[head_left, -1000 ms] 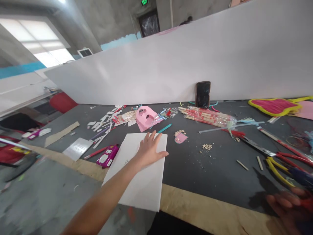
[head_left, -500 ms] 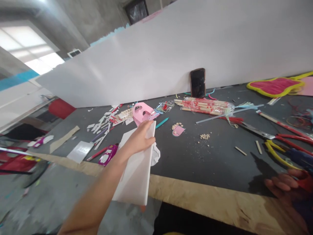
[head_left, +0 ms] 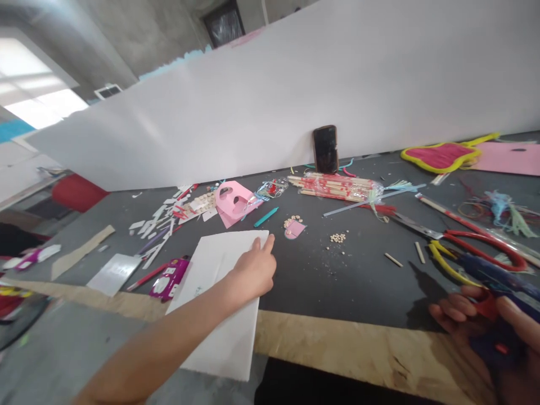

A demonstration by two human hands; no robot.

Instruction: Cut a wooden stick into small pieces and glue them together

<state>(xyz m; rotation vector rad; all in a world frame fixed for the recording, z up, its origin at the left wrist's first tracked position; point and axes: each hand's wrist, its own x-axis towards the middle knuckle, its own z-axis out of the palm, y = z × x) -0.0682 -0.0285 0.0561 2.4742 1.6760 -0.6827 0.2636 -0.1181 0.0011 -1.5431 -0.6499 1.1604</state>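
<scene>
A flat white board (head_left: 211,337) lies over the table's front edge, its near end sticking out past it. My left hand (head_left: 255,273) is on its upper right part, two fingers stretched toward the far corner and the others curled by the right edge. At the lower right, my right hand (head_left: 459,315) is wrapped round a dark blue glue gun (head_left: 502,340) with a red trigger. Close to that hand are red-handled scissors (head_left: 485,236) and a yellow-handled tool (head_left: 449,264). Several small wooden beads (head_left: 338,238) lie beyond the left hand, near a pink heart piece (head_left: 295,229).
A phone (head_left: 325,149) leans on the white partition (head_left: 236,118). In front of it lies a plastic-wrapped bundle of sticks (head_left: 337,187). A pink mask-like cutout (head_left: 234,202), a teal pen (head_left: 266,217), a purple device (head_left: 169,278) and white strips (head_left: 156,219) lie on the left side.
The white board has gone from tilted to flatter, and my left hand has shifted down onto its top face. The view has turned slightly right; my right hand still grips the glue gun.
</scene>
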